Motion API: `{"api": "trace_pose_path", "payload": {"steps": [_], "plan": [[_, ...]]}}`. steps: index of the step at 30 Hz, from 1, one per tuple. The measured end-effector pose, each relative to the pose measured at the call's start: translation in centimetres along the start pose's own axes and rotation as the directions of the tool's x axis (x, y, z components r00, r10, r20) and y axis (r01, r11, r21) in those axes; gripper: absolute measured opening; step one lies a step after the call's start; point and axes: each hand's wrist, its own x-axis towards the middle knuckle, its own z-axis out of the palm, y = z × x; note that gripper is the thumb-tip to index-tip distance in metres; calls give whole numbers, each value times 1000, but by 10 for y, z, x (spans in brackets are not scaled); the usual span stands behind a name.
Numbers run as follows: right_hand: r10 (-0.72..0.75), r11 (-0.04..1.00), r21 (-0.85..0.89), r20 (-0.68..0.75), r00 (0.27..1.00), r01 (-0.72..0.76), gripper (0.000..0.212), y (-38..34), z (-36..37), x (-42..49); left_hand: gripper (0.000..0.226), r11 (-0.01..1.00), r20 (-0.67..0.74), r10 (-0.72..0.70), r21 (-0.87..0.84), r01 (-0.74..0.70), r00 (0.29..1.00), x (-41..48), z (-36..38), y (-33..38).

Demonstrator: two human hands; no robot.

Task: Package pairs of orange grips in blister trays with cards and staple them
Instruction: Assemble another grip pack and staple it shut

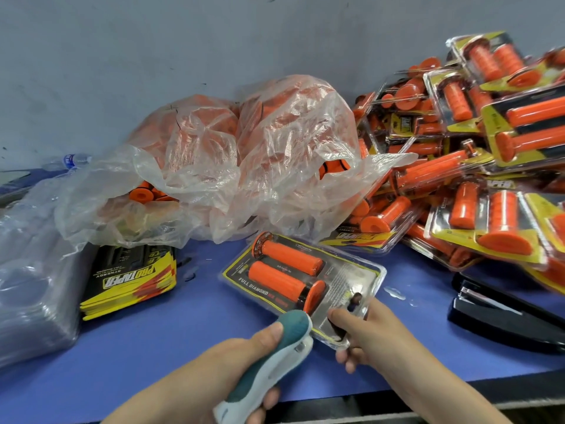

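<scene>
a blue table [153, 347] meets a grey wall [183, 41]. left of the pack [351, 276] lie stacked cards [128, 280]. the pack holds two orange grips [287, 261]. at its near edge the left hand [220, 371] curls round a stapler [275, 356], and the right hand [376, 335] pinches its near corner. right of the pack are heaped finished packs [489, 166].

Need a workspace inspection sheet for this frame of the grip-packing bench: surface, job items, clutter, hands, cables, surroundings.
Surface: blue table top.
Job's things: blister pack holding two orange grips over a card; stack of cards at left; bag of loose grips behind; heap of finished packs at right; bagged clear trays far left.
Clutter: black stapler at right; water bottle back left.
Hands: left hand grips teal-grey stapler, nose at the pack's near edge; right hand pinches the pack's near end.
Cables: nothing seen.
Surroundings: grey wall behind.
</scene>
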Motion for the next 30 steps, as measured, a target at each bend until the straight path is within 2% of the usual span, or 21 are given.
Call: {"api": "trace_pose_path", "payload": {"steps": [2,8,13,16,20,21,26,30], "plan": [[-5,1000,-24,5,1000,5,13,2,0,1,77,999,46,-28,-20,29,999,6,8,2],[-8,997,-76,-2,1000,7,11,4,5,0,77,995,-39,48,-83,-51,998,25,29,9],[4,996,-94,-35,999,-8,10,3,4,-4,72,998,-63,28,-60,-32,998,27,32,13],[5,999,-53,-33,999,-7,19,1,6,-5,68,998,-56,14,-66,-18,998,27,32,15],[29,999,32,13,999,-30,53,-5,10,-5,69,995,-54,19,-98,-24,998,28,33,18],[36,998,57,19,999,-37,56,-5,10,-5,71,994,-50,25,-103,-30,998,28,33,18],[44,986,157,39,998,-50,42,-5,9,-6,81,996,-45,45,-77,-49,998,30,33,19],[64,986,146,81,995,-76,32,-8,8,-7,63,994,-15,42,-97,-43,999,30,32,20]]}}
